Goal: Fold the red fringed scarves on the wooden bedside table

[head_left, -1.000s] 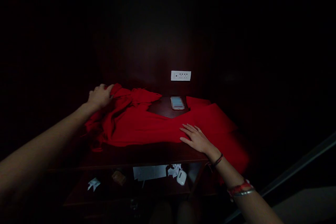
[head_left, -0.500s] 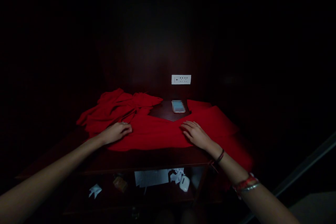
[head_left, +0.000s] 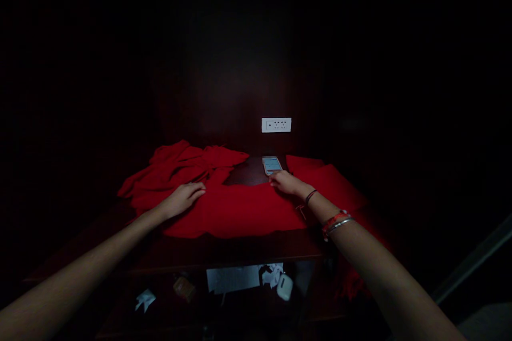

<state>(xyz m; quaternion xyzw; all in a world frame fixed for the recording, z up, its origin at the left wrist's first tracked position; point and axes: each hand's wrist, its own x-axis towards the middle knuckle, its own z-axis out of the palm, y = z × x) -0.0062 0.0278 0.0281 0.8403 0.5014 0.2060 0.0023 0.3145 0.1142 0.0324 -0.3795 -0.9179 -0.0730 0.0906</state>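
Observation:
A red cloth (head_left: 240, 208) lies spread and partly bunched over a dark wooden table (head_left: 224, 250). My left hand (head_left: 184, 197) rests flat on the cloth at its left middle, fingers stretched out. My right hand (head_left: 287, 183) lies on the cloth's far edge, fingers extended toward a lit phone (head_left: 271, 165) on the bare table patch; the fingertips are at or just short of the phone. Bracelets circle my right wrist.
A white wall socket plate (head_left: 276, 124) sits on the dark wall behind the table. On the shelf below lie a white paper sheet (head_left: 232, 278), crumpled papers (head_left: 144, 299), a small white case (head_left: 285, 287) and a brownish object (head_left: 181, 286). The surroundings are very dark.
My left hand let go of the bunched cloth at the far left and came down flat on it. My right hand slid forward across the cloth to the phone.

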